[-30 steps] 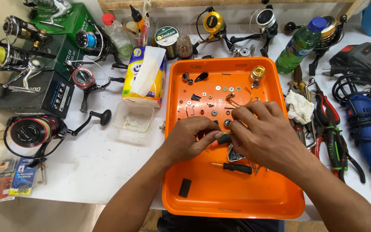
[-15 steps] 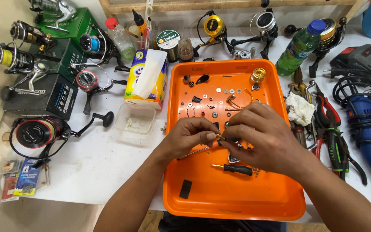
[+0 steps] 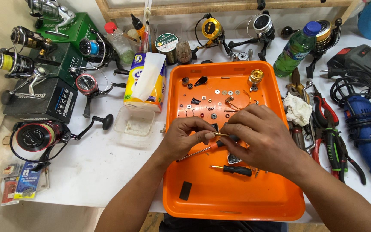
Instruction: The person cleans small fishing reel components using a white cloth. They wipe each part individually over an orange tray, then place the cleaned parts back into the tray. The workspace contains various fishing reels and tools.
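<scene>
A white workbench crowded with fishing reels and tools carries an orange tray, over which two bare hands meet. The left hand is closed to a pinch, thumb and forefinger gripping a small brass pin by one end. The pin lies nearly level, its long axis running across the tray from the left fingertips toward the right hand. The right hand curls loosely over the far end of the pin, its fingertips touching it; what else it holds underneath cannot be told. Just below the left fingertips an orange-handled screwdriver lies slanted, shaft down toward the left wrist, handle rising under the right hand. Nearer the body, below both hands, a black-handled screwdriver lies almost level with its tip pointing left. Beyond the knuckles, small washers and screws are scattered over the tray, with a gold spool at the far right corner. A tissue pack stands beyond the left hand, off the tray; pliers and a blue rotary tool lie well to the right of the right hand.
</scene>
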